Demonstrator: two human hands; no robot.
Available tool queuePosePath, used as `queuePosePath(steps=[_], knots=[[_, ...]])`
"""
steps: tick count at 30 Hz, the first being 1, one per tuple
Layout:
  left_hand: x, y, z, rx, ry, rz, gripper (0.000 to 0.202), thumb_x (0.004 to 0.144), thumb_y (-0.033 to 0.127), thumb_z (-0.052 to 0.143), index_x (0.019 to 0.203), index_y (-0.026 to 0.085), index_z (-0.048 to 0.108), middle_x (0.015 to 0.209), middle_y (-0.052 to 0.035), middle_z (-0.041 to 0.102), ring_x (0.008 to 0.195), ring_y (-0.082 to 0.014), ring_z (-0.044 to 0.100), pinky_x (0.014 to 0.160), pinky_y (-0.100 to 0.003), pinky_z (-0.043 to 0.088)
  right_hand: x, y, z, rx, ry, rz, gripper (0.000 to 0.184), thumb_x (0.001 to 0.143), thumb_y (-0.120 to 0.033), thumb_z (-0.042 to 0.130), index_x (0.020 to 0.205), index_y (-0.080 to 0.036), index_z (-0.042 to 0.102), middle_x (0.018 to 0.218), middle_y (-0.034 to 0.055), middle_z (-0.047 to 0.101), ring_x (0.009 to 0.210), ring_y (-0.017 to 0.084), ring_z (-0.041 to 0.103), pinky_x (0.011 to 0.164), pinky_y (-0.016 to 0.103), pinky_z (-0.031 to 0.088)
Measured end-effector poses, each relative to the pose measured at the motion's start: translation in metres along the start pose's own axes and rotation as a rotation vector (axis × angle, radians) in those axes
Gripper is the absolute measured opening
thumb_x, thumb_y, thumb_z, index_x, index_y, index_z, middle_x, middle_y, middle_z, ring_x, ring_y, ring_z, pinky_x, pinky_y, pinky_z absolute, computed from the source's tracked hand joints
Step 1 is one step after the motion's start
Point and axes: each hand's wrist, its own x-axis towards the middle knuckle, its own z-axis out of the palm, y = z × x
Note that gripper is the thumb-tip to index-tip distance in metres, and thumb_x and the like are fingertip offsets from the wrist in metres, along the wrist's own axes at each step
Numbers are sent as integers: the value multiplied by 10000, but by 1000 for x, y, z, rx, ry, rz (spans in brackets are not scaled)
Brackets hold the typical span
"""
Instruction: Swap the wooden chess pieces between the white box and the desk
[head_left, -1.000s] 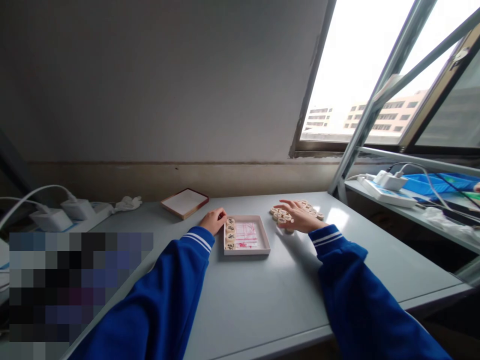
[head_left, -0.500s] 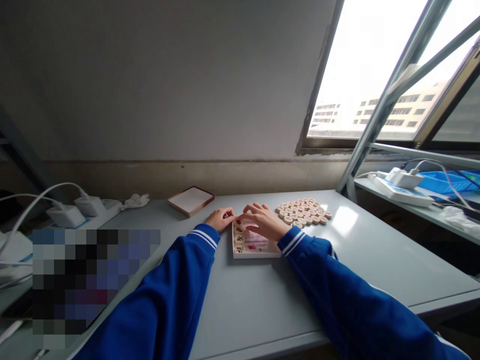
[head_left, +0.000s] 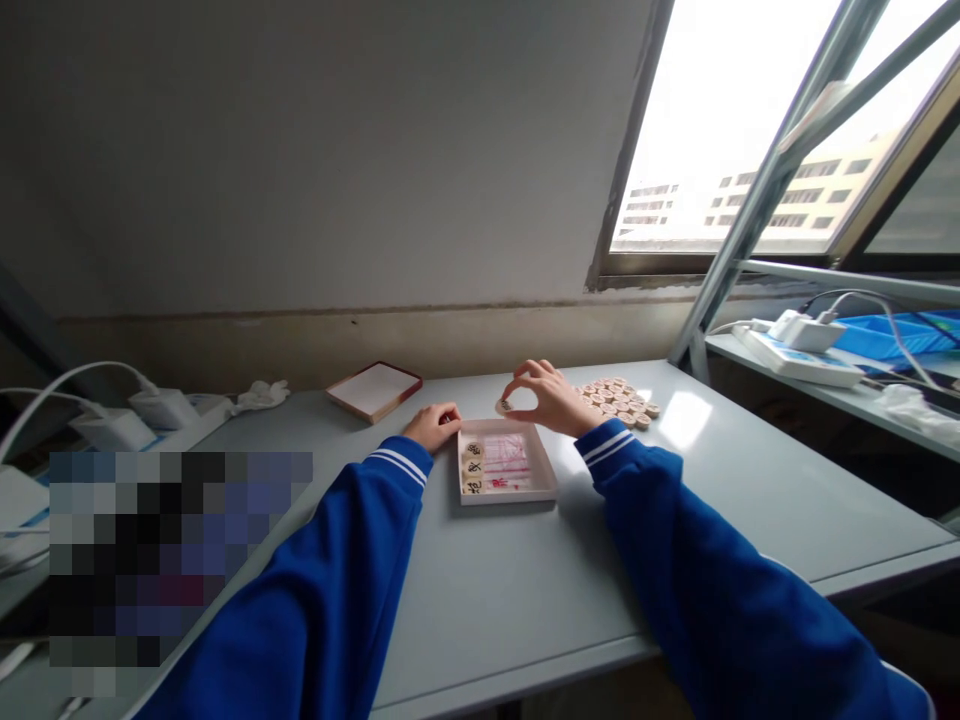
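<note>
My right hand [head_left: 553, 398] is raised just past the far right part of a shallow white box [head_left: 510, 497], pinching a round wooden Chinese chess piece [head_left: 503, 406] between thumb and fingertips. The box lies flat on the desk. Along its left side stands a column of three chess pieces [head_left: 473, 468] with dark characters; red lettering and lines mark the pale sheet [head_left: 510, 460] beside them. At the box's far left corner, my left hand [head_left: 433, 428] is closed with curled fingers against the edge.
A cluster of chess pieces [head_left: 621, 402] sits right of my right hand, partly hidden by it. The box lid [head_left: 376, 391] lies at the back left. Power strips with chargers [head_left: 161, 410] and cables stand left, a blurred-out patch in front. A metal frame [head_left: 709, 320] rises at right.
My right hand has lifted out of the box and moved up and right with a chess piece. The column in the box has gone from several pieces to three. My left hand stays at the corner.
</note>
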Motion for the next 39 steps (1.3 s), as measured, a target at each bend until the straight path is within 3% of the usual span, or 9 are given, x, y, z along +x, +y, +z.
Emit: queuePosePath(steps=[5,8,12,17,21,28,34,37,39], knots=[[1,-2,1,28,59,-46,138,645,284,442,609,159,489,624,3,525,635,-137,478,614,-241,358,-17,40,-6,-139,-73,213,210,709,-422,572,814,-246,622,926,61,506,906,231,435,765,387,358],[2,-5,1,68,92,-56,125,650,271,445,619,162,496,641,-2,536,651,-142,487,635,-246,365,-22,48,-7,-187,-93,275,282,686,-402,597,909,-231,589,989,86,504,955,265,424,774,431,355],[2,-6,2,63,98,-48,109,656,250,446,624,161,499,629,2,535,626,-132,485,618,-239,370,-14,23,-5,-16,-20,130,284,750,-362,542,1010,-248,537,1030,64,510,975,230,423,798,386,354],[2,-6,3,48,97,-25,106,665,242,450,636,157,507,627,4,537,625,-127,491,621,-229,378,-5,-32,17,60,-154,-185,281,768,-273,541,1048,-256,535,1051,44,532,931,195,455,748,317,337],[2,-7,3,72,106,-14,112,672,242,441,639,159,507,647,-1,545,641,-131,496,634,-234,379,-5,-48,27,32,-174,-222,228,765,-298,552,981,-227,567,1005,44,562,897,186,466,715,300,309],[3,-7,3,55,89,-33,105,670,247,450,633,160,497,635,3,537,629,-132,494,615,-236,373,-8,-9,-8,-63,-90,9,216,744,-393,550,892,-245,603,977,59,550,918,217,444,740,336,299],[2,-5,1,65,97,-25,96,674,230,459,631,159,507,632,5,544,640,-131,498,616,-229,371,-23,31,-17,-151,-200,194,215,728,-404,535,873,-261,604,963,61,542,923,252,448,753,406,340],[2,-4,1,62,92,-30,91,678,219,460,631,159,509,633,4,542,635,-128,492,609,-226,365,-24,35,-16,-128,-177,215,313,693,-319,580,995,-240,554,1019,75,528,961,267,439,781,434,350],[1,-4,2,62,95,-33,88,680,216,460,635,159,510,632,5,538,632,-126,487,605,-224,362,-20,27,-17,32,-137,139,370,704,-278,569,1065,-234,502,1042,67,522,956,238,448,785,404,373]])
